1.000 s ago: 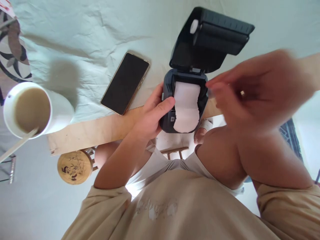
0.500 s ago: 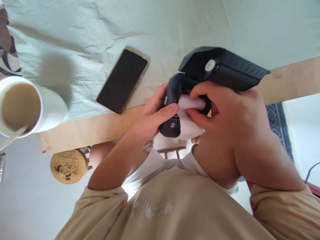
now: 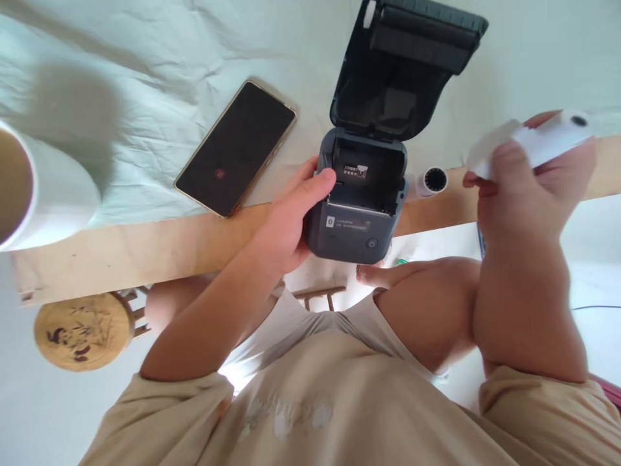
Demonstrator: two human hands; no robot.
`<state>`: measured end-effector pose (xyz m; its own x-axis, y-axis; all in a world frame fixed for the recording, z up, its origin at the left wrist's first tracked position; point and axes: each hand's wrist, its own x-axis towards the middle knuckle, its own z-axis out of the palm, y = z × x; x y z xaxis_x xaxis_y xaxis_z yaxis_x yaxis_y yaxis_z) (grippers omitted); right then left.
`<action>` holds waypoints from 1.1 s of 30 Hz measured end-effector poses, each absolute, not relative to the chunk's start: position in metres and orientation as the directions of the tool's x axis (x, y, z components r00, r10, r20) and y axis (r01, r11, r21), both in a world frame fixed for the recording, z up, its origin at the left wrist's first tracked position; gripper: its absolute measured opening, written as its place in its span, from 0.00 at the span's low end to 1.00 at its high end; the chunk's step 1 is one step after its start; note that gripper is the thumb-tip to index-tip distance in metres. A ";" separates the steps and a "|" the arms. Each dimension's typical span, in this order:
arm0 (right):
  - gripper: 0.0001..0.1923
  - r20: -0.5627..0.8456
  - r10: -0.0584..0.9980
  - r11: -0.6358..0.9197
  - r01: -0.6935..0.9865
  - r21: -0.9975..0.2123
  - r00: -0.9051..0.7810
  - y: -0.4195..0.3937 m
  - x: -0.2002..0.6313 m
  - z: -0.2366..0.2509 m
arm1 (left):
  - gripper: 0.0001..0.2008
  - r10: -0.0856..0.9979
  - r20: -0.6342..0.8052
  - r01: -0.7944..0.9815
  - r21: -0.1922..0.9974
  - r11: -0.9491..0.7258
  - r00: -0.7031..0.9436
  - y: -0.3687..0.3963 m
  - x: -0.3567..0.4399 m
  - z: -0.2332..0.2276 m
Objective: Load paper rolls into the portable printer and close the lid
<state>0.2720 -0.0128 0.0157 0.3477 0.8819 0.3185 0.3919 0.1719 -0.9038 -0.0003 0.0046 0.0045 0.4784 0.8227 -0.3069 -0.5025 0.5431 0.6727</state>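
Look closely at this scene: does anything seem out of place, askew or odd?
The printer overhangs the table edge, lid up, paper bay empty, steadied by the left hand. The right hand holds the paper roll outside it. A small white spool lies loose beside the printer.

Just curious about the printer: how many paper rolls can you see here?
2: one paper roll held in the right hand, another small roll lying on the table right of the printer.

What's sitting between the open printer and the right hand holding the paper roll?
In the head view, a small white spool lies on the table edge between the printer and the right hand.
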 end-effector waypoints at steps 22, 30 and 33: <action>0.21 0.397 0.915 0.257 0.862 -0.437 -0.071 -0.032 0.220 0.004 | 0.15 0.824 -0.261 -0.540 0.650 0.535 0.503 0.009 0.001 0.003; 0.21 0.131 0.990 0.114 0.246 -0.963 0.052 -0.028 0.234 0.024 | 0.17 0.822 -0.265 -0.513 0.674 0.532 0.505 0.009 0.003 0.002; 0.24 0.370 0.924 0.273 0.512 -0.814 0.094 -0.032 0.225 0.029 | 0.17 0.819 -0.282 -0.483 0.694 0.534 0.500 0.009 0.004 0.004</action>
<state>0.2250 -0.0316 0.0288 0.0942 0.9244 0.3697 0.5122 0.2734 -0.8142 0.0042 0.0088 0.0044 0.4998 0.8190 -0.2818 -0.4833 0.5337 0.6940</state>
